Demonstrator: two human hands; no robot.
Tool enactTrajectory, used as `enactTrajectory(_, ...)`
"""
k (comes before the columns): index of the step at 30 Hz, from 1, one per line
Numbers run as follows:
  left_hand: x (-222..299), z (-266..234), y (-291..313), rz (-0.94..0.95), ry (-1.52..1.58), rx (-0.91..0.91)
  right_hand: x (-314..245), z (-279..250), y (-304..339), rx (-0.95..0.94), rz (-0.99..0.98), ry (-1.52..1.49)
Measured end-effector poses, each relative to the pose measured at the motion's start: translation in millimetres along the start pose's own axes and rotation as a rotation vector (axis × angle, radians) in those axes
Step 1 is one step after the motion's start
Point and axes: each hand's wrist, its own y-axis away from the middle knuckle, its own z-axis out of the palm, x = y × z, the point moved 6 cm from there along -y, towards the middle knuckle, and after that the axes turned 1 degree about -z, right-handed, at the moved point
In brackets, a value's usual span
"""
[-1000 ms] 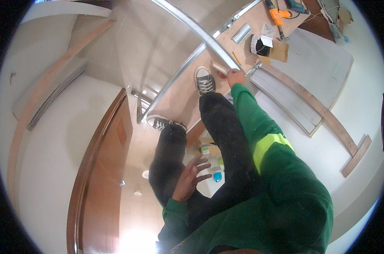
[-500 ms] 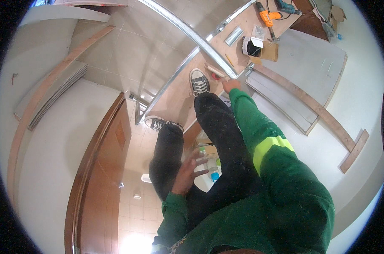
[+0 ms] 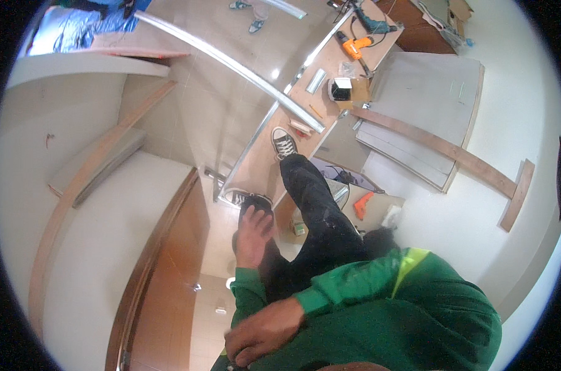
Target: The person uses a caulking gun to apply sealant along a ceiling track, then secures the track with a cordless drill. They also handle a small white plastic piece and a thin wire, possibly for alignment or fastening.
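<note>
My left hand (image 3: 254, 238) rests on my left knee, fingers spread and empty. My right hand (image 3: 265, 331) lies low across my body beside the left sleeve, its fingers curled; anything inside them is hidden. Beyond my feet, a long metal channel (image 3: 231, 73) extends from the far left, its near end over the wooden plank platform (image 3: 259, 145). Near that end lie a small wood-and-red tool (image 3: 300, 128) and a pencil (image 3: 316, 111). Farther along the plank are a short metal piece (image 3: 316, 80) and an opened small box (image 3: 341, 89).
An orange drill (image 3: 355, 46) and a teal power tool (image 3: 373, 23) sit at the plank's far end. Grey boards (image 3: 426, 117) lean at right behind a wooden strip (image 3: 438, 143). Below is an orange tool (image 3: 362, 205). A brown door (image 3: 169, 272) stands left. Another person's feet (image 3: 256, 26) show far off.
My right hand has left the metal channel's near end and come back to my lap. My left hand has moved up onto my knee. The view has shifted, showing more of the far floor.
</note>
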Motion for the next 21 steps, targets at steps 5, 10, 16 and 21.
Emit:
enactTrajectory(5, 37.7, 11.2, 26.9, 0.071, -0.130, -0.031, -47.1, 34.9, -13.5, -0.315, 0.230, -0.173)
enactTrajectory(10, 71.1, 14.5, 44.5, 0.026, -0.313, -0.011, -52.8, 56.2, -11.1, -0.179, 0.131, -0.030)
enactTrajectory(16, 105.8, 67.0, 98.0, -0.126, -0.796, -0.212, -80.1, 43.4, 16.0, 0.186, -0.056, 0.033)
enactTrajectory(21, 133.2, 129.2, 175.8, -0.415, -0.944, -0.468, -107.2, -37.4, 93.2, 0.648, 0.096, 0.263)
